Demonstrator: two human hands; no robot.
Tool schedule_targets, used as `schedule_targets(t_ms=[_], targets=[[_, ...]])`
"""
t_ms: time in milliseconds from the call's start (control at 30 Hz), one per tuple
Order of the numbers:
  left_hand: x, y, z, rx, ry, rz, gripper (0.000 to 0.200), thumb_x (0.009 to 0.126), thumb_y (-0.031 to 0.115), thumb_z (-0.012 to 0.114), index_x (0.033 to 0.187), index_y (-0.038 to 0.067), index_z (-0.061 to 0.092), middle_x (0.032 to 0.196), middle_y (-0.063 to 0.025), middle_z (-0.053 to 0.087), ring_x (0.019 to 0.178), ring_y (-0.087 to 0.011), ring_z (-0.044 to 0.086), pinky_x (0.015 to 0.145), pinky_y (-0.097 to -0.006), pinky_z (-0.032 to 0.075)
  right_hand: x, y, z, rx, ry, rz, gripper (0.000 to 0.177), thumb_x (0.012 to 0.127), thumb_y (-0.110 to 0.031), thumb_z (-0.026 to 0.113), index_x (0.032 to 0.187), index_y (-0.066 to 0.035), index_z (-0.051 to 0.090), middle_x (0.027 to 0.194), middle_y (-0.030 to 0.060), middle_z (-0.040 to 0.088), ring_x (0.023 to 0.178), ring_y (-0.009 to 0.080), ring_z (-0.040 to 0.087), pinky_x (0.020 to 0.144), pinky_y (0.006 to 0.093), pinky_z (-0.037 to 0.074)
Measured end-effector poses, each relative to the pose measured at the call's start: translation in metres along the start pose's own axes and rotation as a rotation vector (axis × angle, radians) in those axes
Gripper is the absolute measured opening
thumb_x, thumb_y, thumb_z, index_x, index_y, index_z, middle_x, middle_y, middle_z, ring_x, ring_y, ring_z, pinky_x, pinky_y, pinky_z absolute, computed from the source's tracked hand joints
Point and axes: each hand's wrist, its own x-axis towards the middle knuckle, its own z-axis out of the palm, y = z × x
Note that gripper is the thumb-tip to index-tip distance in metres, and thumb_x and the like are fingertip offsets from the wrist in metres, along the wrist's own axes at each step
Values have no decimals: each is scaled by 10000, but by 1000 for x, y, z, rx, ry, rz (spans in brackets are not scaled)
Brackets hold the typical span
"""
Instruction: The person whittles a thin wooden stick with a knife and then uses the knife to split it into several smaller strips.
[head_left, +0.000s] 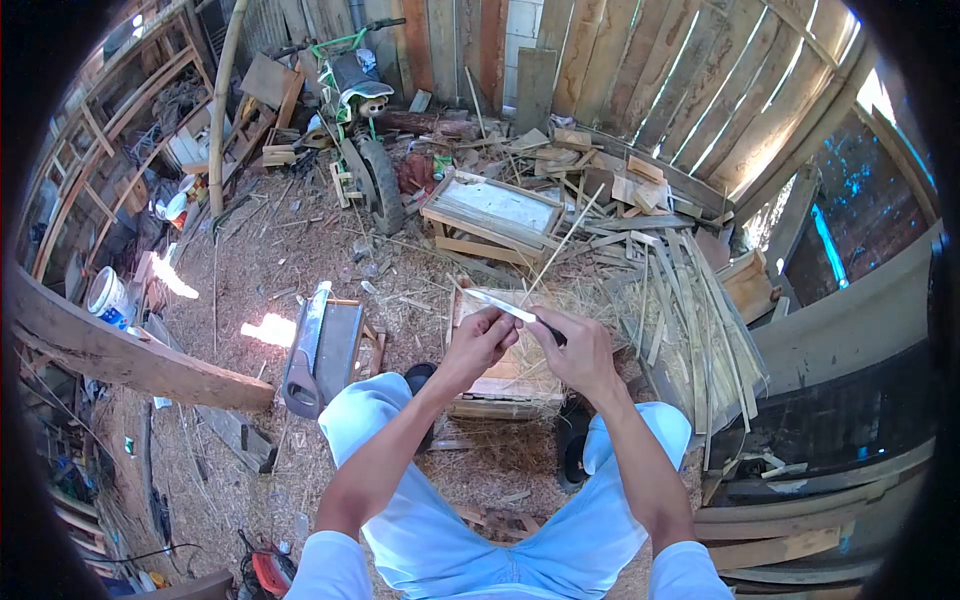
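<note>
I sit with my knees apart in light blue shorts. My right hand (580, 350) grips the handle of a knife (503, 304) whose pale blade points left. My left hand (483, 337) pinches a thin bamboo sliver (563, 243) that runs up and to the right from the blade. Both hands meet above a low wooden block (505, 385) on the straw-covered floor between my feet.
A pile of split bamboo strips (690, 300) lies at my right. A wooden frame (492, 212) sits ahead, a small motorbike (365, 130) behind it. A hand saw (305, 350) rests on a grey stool at my left. A timber beam (120, 355) crosses the left side.
</note>
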Motion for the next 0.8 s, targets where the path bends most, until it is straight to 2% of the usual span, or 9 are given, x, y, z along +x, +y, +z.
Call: schedule_targets(t_ms=[100,233,300,633,700,800], targets=[[-5,5,2,-72,-51,-52,187,974,253,495,975,74,552,653,65,435,473,-8,289,412,-178,190,3,3,-3,-26,38,-64,230,839,-272,656,984,-98,697,832,123,678,667,290,649,578,357,504],[-5,11,1,-138,-92,-55,192,976,268,490,942,84,533,631,74,388,465,-7,246,405,-182,165,5,4,-7,-76,43,-40,233,831,-278,666,966,-91,700,825,117,679,656,289,649,570,357,503],[-6,12,-1,-155,-128,-44,197,979,272,484,930,87,528,625,76,376,465,-8,237,404,-182,161,12,12,-12,-115,159,-11,230,825,-281,674,951,-91,705,831,105,684,653,280,651,564,346,503],[-10,8,-6,-123,-123,-52,193,991,253,463,917,87,527,613,83,355,467,-5,232,398,-180,160,15,21,-13,-130,155,-66,244,835,-296,659,959,-91,708,827,116,685,679,282,660,577,344,507],[-15,5,-9,-123,-125,-59,193,990,251,466,914,85,529,613,83,355,470,-4,233,400,-180,162,18,30,-19,-138,172,128,259,834,-315,651,965,-100,710,810,121,683,679,291,659,586,352,506],[-16,7,-9,-79,-124,-65,205,990,254,468,906,79,533,615,82,357,476,-3,236,401,-182,166,19,43,-22,-205,246,131,260,840,-326,635,961,-110,713,783,134,676,666,303,656,593,366,504]])
